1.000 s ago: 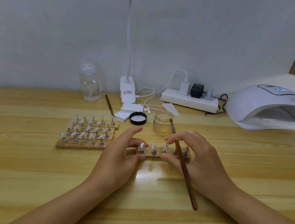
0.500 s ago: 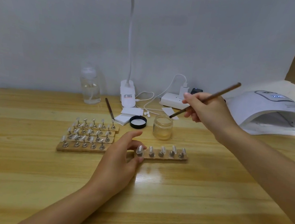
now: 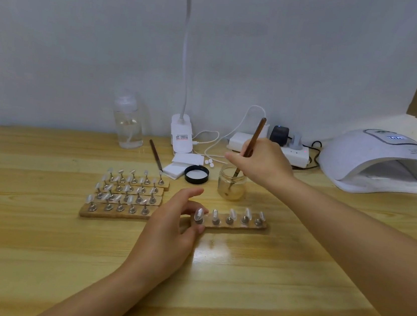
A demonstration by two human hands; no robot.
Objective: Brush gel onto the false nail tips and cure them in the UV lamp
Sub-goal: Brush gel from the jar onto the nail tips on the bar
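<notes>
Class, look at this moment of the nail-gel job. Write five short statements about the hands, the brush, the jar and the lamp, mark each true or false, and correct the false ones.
1. The right hand holds a brush with its tip inside the open glass jar. True.
2. The jar's black lid is screwed onto it. False: the lid lies on the table left of the jar.
3. The left hand holds the left end of the front wooden strip of nail tips. True.
4. That strip sits inside the UV lamp. False: it lies on the table.
5. A second brush lies on the table. True.
</notes>
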